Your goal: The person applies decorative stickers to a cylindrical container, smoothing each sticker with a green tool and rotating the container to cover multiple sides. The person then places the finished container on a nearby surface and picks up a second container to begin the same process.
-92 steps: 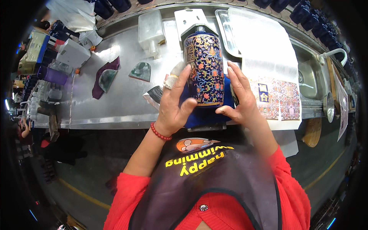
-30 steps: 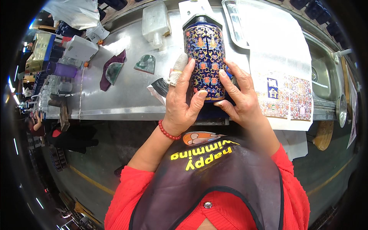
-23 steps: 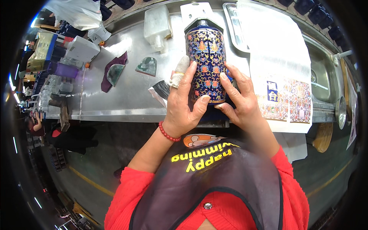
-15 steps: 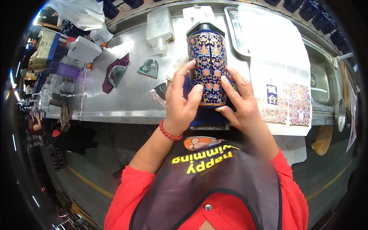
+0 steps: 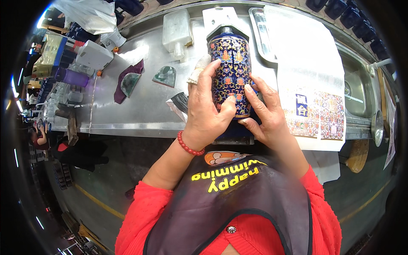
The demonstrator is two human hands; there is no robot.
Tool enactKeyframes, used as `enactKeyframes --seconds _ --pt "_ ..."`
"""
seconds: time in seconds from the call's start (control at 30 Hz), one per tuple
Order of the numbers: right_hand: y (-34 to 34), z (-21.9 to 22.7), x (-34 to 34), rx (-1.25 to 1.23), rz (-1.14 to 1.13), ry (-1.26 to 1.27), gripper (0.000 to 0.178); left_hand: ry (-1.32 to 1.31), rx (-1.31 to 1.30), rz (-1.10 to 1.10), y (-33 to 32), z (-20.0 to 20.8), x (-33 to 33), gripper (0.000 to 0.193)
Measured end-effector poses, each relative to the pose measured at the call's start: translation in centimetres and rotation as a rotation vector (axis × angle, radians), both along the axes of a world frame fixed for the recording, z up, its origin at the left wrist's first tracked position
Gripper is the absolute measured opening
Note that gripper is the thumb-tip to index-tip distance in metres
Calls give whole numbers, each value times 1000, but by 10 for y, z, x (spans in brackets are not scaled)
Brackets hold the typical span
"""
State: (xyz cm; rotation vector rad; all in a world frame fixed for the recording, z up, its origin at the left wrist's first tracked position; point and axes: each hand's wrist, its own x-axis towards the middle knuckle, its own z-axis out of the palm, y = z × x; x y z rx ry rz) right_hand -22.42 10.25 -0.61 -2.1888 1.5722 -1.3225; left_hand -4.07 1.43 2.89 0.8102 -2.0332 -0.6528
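A dark blue bottle [image 5: 233, 70] with a dense gold, red and orange floral pattern lies before me, its neck pointing away. My left hand [image 5: 207, 112] rests along its left side, index finger and thumb spread on the patterned face. A pale cover [image 5: 199, 70] sits on another finger of that hand. At the lower right of the bottle, my right hand [image 5: 268, 111] holds it, fingers on the side and thumb by the base. An angular stand [image 5: 242, 32] shows around the neck; its lower part is mostly hidden.
The metal bench holds a clear bottle [image 5: 176, 34], two green-grey half-round pieces [image 5: 165, 76] and a purple cloth [image 5: 121, 87]. Right of the bottle lie printed sheets [image 5: 312, 72] over a metal tray [image 5: 258, 21]; beyond is a sink [image 5: 359, 91]. Boxes [image 5: 94, 55] crowd the left.
My left hand has shifted right and slightly up on the bottle, its thumb now farther over the pattern. The covered finger has come into clearer view. My right hand stays nearly still.
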Motion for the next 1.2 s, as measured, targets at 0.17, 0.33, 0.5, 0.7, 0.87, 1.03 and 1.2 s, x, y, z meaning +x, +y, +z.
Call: enactKeyframes --seconds 0.17,0.33,0.5,0.7,0.87,1.03,1.2 --pt "0 0 0 7 2 -9 80 71 90 -48 -2 -3 6 69" --pt "-1 -2 0 -4 12 -13 81 69 119 -72 3 -8 10 71" --pt "-1 -4 -2 -19 19 32 72 113 205 -134 6 -11 19 73" --pt "0 -5 -2 9 24 21 73 116 204 -83 26 -11 25 49" --pt "0 -5 -2 7 19 30 74 -106 -143 -49 41 1 34 39" --pt "-1 -5 -2 1 28 7 76 -214 -73 -99 56 14 41 50" --pt "0 -5 0 -3 16 -41 81 -243 -41 -146 63 18 39 52"
